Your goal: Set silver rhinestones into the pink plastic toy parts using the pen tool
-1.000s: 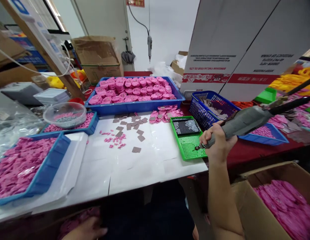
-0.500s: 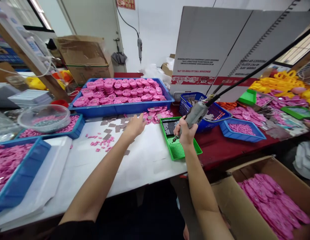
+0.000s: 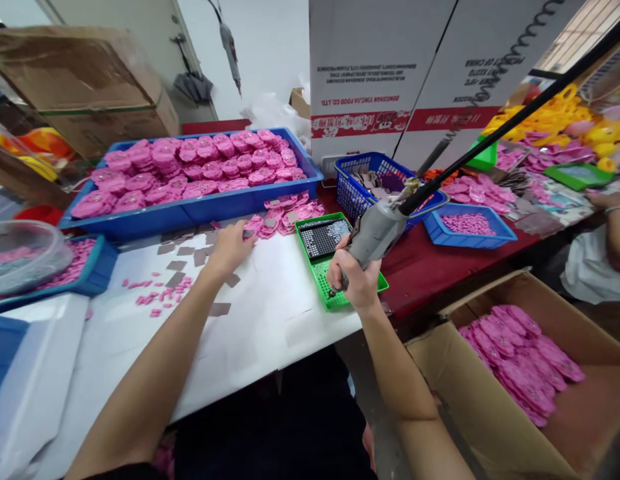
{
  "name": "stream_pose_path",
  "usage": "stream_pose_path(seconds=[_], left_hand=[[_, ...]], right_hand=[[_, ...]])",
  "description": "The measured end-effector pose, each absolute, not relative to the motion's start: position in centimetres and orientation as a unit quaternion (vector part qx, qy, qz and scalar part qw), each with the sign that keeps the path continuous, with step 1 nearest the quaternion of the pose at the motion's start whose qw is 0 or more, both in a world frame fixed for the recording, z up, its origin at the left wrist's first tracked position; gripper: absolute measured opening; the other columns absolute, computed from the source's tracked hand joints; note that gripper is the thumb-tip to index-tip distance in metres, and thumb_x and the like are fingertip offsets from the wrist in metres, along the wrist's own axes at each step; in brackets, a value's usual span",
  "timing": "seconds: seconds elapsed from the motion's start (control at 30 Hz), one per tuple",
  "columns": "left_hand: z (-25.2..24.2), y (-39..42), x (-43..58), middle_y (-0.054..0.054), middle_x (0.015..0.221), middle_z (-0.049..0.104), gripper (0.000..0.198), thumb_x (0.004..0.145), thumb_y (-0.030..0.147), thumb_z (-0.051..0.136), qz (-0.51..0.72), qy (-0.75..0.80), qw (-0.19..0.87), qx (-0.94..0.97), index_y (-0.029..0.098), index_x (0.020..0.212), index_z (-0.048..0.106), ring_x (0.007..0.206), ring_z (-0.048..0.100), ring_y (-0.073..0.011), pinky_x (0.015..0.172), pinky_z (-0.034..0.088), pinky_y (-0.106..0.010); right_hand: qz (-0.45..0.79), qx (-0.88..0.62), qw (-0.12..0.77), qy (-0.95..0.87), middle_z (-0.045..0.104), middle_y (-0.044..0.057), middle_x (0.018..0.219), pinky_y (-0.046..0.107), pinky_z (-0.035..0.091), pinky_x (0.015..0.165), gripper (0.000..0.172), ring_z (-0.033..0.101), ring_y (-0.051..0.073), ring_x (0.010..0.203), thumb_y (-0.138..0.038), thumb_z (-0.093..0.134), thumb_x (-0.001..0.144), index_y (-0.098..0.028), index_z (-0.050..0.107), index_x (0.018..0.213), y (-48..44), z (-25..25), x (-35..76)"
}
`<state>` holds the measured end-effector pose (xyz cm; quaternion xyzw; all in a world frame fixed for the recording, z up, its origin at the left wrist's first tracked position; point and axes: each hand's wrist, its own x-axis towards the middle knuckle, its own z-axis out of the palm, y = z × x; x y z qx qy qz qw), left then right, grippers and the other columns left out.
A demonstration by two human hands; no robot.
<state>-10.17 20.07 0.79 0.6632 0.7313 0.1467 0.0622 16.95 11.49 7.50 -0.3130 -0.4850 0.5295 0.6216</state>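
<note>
My right hand (image 3: 354,279) is wrapped round a grey electric screwdriver (image 3: 377,230) on a black cord, its tip pointing down over a green tray (image 3: 330,293) that holds a dark screw plate (image 3: 324,238). My left hand (image 3: 231,245) reaches across the white table sheet (image 3: 260,313) to a loose pile of pink plastic pieces (image 3: 285,215) and small brown squares (image 3: 183,250). Its fingers curl over one pink piece at the pile's near edge.
A long blue tray (image 3: 190,213) of stacked pink pieces stands behind. A blue basket (image 3: 357,193) and a small blue tray (image 3: 470,230) sit to the right. A cardboard box (image 3: 490,413) of pink pieces is low right. Another person's arm (image 3: 613,220) shows at far right.
My left arm came up from below the table and reached forward to the pink pile. My right hand with the screwdriver drew in over the green tray. The view swung right and down.
</note>
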Motion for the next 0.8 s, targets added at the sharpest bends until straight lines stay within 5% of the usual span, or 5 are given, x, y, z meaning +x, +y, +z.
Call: stream_pose_path(seconds=[0.2, 0.43, 0.63, 0.8], left_hand=[[1.8, 11.3, -10.7, -0.015, 0.114, 0.07, 0.054, 0.097, 0.035, 0.055, 0.158, 0.67, 0.065, 0.722, 0.017, 0.148, 0.051, 0.108, 0.065, -0.0341, 0.097, 0.053, -0.048], [1.5, -1.2, -5.1, -0.012, 0.136, 0.063, 0.044, 0.104, 0.025, 0.048, 0.227, 0.558, 0.192, 0.775, 0.026, 0.147, 0.052, 0.122, 0.061, -0.0278, 0.104, 0.053, -0.044], [1.4, -2.2, -2.7, -0.011, 0.15, 0.056, 0.049, 0.099, 0.024, 0.058, 0.261, 0.57, 0.213, 0.749, 0.03, 0.148, 0.052, 0.141, 0.049, -0.0313, 0.117, 0.042, -0.053], [2.1, -1.2, 0.2, -0.009, 0.129, 0.07, 0.031, 0.099, 0.031, 0.065, 0.37, 0.538, 0.192, 0.733, 0.028, 0.129, 0.065, 0.125, 0.062, -0.0272, 0.109, 0.043, -0.048]], right_hand=[[0.519, -0.31, 0.639, -0.477, 0.046, -0.014, 0.044, 0.022, 0.034, 0.035, 0.026, 0.037, 0.006, 0.031, -0.038, 0.072, 0.08, -0.024, 0.052, 0.09, 11.7, 6.6, 16.8], [0.448, -0.26, 0.707, -0.481, 0.042, -0.014, 0.044, 0.024, 0.035, 0.033, 0.019, 0.033, 0.008, 0.03, -0.037, 0.065, 0.083, -0.028, 0.05, 0.09, 11.5, 9.2, 16.9], [0.52, -0.208, 0.665, -0.494, 0.044, -0.013, 0.045, 0.025, 0.036, 0.033, 0.021, 0.032, 0.009, 0.029, -0.04, 0.067, 0.085, -0.029, 0.05, 0.089, 8.5, 11.2, 16.4], [0.59, -0.193, 0.602, -0.502, 0.046, -0.014, 0.047, 0.024, 0.039, 0.037, 0.021, 0.034, 0.009, 0.031, -0.04, 0.067, 0.089, -0.029, 0.049, 0.093, 6.1, 11.2, 15.8]])
